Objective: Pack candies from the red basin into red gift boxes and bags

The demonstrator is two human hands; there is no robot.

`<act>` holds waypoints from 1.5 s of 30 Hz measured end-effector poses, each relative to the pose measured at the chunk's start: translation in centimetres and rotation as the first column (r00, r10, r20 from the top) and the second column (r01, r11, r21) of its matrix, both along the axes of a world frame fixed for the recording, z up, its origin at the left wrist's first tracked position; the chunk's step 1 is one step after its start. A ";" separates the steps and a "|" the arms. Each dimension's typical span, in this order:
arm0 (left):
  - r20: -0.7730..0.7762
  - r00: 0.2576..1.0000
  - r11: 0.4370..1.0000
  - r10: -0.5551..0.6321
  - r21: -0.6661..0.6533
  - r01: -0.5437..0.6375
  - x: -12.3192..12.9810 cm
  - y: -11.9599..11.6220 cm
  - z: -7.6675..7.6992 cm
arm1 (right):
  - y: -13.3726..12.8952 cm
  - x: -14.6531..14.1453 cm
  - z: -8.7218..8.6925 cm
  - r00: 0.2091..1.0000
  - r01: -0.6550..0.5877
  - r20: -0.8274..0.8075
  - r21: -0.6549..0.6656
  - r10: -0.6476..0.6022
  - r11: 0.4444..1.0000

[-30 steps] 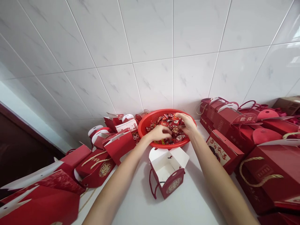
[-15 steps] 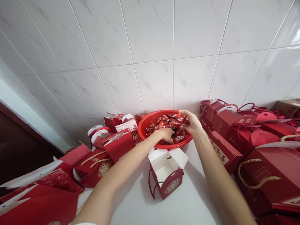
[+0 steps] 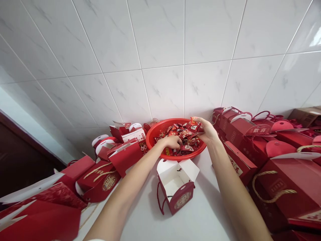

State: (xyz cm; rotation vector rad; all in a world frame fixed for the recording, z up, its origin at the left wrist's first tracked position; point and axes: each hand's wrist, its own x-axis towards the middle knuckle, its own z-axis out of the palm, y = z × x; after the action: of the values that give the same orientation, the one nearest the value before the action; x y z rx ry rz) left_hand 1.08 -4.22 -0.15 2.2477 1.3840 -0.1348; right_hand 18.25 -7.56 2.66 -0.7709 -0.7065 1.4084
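A red plastic basket (image 3: 153, 135) stands by the wall, filled with red-wrapped candies (image 3: 187, 134). Inside it, my left hand (image 3: 173, 142) rests on the candies, fingers slightly apart and bent downward; some fingertips are hidden, and I see nothing held. At the basket's right rim my right hand (image 3: 208, 130) is closed on wrapped candies (image 3: 194, 119), one showing orange-red at the fingertips. Just in front of the basket sits an open red gift box (image 3: 182, 197) with a white inside, in which I see no candies. Its dark red cord handle hangs on the left.
Red gift boxes with rope handles crowd the left (image 3: 100, 182) and right (image 3: 283, 187) of the white table (image 3: 150, 222). A tiled wall (image 3: 163, 87) rises behind the basket. At the far right back lies a brown cardboard box (image 3: 304, 115).
My left hand has shifted a little left within the basket, uncovering more candies. My right hand stays at the right rim with its candies. The whole view has drifted slightly.
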 end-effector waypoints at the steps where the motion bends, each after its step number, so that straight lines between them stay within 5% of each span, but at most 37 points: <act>1: 0.085 0.996 1.000 0.019 0.003 -0.019 -0.5 0.2 0.0 | 0.0 0.1 0.1 1.000 -0.004 -0.001 -0.004 0.004 1.000; 3: 0.325 0.943 0.997 0.076 -0.024 -0.072 -1.7 0.6 0.0 | -0.1 0.1 0.2 1.000 -0.010 0.010 -0.018 0.010 1.000; 5: 0.561 0.813 0.988 0.156 -0.097 -0.122 -2.9 0.8 0.1 | -0.3 0.2 0.3 0.999 -0.016 0.038 -0.031 0.017 0.999; 9: 0.783 0.557 0.959 0.279 -0.201 -0.199 -4.6 0.5 -0.1 | -0.4 0.1 0.1 0.989 -0.093 0.117 0.004 0.092 0.996; 12: 0.836 0.468 0.947 0.287 -0.172 -0.272 -4.6 0.1 -0.5 | -0.2 0.0 -0.3 0.979 -0.125 0.167 0.035 0.118 0.992; 18: 0.838 0.412 0.904 0.359 -0.203 -0.375 -4.4 -0.1 -0.9 | 0.0 -0.5 -0.8 0.971 -0.103 0.220 0.024 0.096 0.994; 28: 0.886 0.126 0.875 0.447 -0.404 -0.266 -5.3 -1.0 -0.1 | -0.5 -1.6 -0.9 0.968 -0.192 0.167 0.023 0.186 0.981; 38: 0.954 0.039 0.921 0.297 -0.276 -0.275 -4.8 -2.5 0.2 | -1.4 -1.9 -0.4 0.886 -0.404 0.263 0.040 0.381 0.914; 45: 0.985 0.135 0.949 0.111 -0.065 -0.309 -4.5 -6.1 0.9 | -3.5 -1.9 1.4 0.833 -0.469 0.391 0.128 0.390 0.874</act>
State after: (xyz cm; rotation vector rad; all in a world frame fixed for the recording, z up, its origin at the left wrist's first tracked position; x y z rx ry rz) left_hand -3.44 -10.30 0.76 1.4738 0.8416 1.3970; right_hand 16.39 -11.09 4.05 -0.7222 -1.3682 1.5749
